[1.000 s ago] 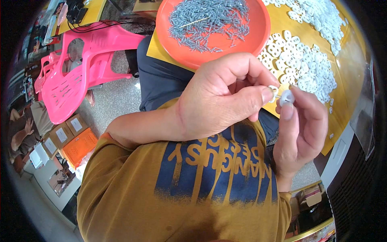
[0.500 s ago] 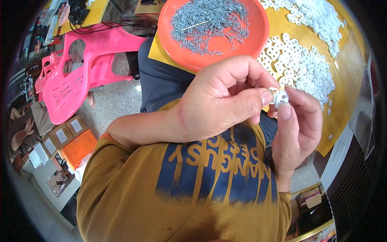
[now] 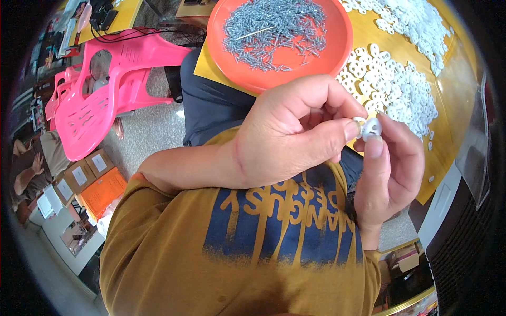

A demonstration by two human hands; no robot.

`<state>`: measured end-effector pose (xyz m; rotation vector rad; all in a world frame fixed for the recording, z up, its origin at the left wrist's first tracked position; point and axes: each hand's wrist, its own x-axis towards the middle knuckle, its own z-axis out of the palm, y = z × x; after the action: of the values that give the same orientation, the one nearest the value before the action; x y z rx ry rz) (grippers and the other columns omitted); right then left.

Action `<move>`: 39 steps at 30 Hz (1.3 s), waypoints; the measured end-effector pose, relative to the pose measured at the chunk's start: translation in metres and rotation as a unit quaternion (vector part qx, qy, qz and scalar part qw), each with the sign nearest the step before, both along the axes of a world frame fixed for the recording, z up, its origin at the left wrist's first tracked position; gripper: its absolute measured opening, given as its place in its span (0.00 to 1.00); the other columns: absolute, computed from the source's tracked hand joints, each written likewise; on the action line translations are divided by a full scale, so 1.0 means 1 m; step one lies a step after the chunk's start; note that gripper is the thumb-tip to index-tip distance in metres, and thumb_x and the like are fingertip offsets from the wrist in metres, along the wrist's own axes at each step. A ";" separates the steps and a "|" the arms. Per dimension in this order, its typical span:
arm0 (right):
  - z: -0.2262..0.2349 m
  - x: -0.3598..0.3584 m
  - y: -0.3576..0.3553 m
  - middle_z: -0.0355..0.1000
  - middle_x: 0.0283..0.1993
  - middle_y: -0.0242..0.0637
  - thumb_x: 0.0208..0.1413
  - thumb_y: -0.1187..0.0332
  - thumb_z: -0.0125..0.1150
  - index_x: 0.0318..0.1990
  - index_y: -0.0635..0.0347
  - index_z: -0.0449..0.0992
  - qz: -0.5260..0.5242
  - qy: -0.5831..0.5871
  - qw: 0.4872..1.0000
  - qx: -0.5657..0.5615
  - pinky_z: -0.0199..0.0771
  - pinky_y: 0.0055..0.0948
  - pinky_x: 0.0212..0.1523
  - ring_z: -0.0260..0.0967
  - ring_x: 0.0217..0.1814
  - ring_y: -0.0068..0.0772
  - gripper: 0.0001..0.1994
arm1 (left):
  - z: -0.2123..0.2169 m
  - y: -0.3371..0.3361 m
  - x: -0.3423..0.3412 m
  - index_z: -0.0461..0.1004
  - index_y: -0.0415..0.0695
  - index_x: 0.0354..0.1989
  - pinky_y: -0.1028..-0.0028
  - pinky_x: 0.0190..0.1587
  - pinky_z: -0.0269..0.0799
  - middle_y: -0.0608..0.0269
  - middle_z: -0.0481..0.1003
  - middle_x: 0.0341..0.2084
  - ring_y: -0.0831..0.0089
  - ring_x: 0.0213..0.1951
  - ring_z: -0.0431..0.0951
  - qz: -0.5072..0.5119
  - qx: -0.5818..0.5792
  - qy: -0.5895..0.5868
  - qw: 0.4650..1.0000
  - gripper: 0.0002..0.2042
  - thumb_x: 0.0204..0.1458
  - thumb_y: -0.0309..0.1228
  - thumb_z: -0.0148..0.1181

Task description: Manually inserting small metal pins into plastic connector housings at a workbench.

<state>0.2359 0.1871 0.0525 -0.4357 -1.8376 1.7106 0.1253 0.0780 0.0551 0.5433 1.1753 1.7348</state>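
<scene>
Your left hand [image 3: 295, 131] and your right hand [image 3: 390, 168] meet in front of your chest, above your lap. Both pinch one small white plastic piece [image 3: 371, 128] with holes in it. Your left grip is narrow, thumb and finger tight on the piece's left side. Your right grip is narrow too, thumb on the piece's front. The yellow surface [image 3: 453, 95] lies past your hands. An orange round tray [image 3: 337, 52] full of small metal screws [image 3: 274, 29] sits at its near left edge. A heap of white pieces [image 3: 395, 84] lies just right of the tray.
</scene>
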 end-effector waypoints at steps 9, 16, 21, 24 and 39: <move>0.005 0.001 0.000 0.66 0.36 0.36 0.48 0.80 0.52 0.42 0.70 0.67 -0.004 -0.054 0.990 -0.129 0.61 0.18 0.39 0.61 0.35 0.20 0.12 | 0.003 0.001 -0.002 0.64 0.37 0.40 0.86 0.27 0.67 0.63 0.70 0.29 0.84 0.24 0.70 -0.022 -0.034 -0.038 0.998 0.08 0.52 0.24 0.47; 0.004 0.001 0.006 0.66 0.34 0.36 0.48 0.81 0.50 0.42 0.70 0.68 0.017 -0.032 0.996 -0.082 0.59 0.17 0.34 0.60 0.32 0.20 0.11 | 0.005 0.000 -0.004 0.62 0.37 0.44 0.84 0.30 0.68 0.61 0.70 0.30 0.82 0.27 0.71 -0.052 -0.034 -0.066 0.996 0.11 0.52 0.23 0.46; 0.004 0.000 0.006 0.67 0.34 0.39 0.41 0.83 0.55 0.43 0.71 0.68 0.022 -0.019 0.999 0.037 0.61 0.20 0.34 0.62 0.32 0.24 0.17 | 0.005 0.000 -0.004 0.60 0.37 0.46 0.83 0.31 0.69 0.60 0.70 0.32 0.81 0.28 0.72 -0.055 -0.009 -0.065 0.996 0.12 0.52 0.22 0.46; 0.005 -0.003 0.009 0.68 0.37 0.41 0.37 0.83 0.59 0.44 0.71 0.68 0.035 -0.016 0.996 0.077 0.63 0.21 0.34 0.63 0.33 0.27 0.21 | 0.008 0.000 -0.005 0.60 0.37 0.47 0.83 0.32 0.69 0.59 0.70 0.33 0.81 0.28 0.72 -0.054 -0.013 -0.074 0.996 0.13 0.52 0.22 0.45; 0.010 -0.005 0.014 0.68 0.38 0.43 0.39 0.77 0.60 0.46 0.72 0.67 0.056 -0.009 0.981 0.188 0.64 0.24 0.33 0.64 0.33 0.31 0.22 | 0.013 0.000 -0.008 0.58 0.35 0.51 0.81 0.34 0.71 0.57 0.70 0.31 0.78 0.30 0.73 -0.083 -0.003 -0.081 0.993 0.16 0.53 0.20 0.44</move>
<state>0.2310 0.2008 0.0628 -0.1959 -2.1728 1.3831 0.1177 0.0776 0.0684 0.4729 0.9925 1.6005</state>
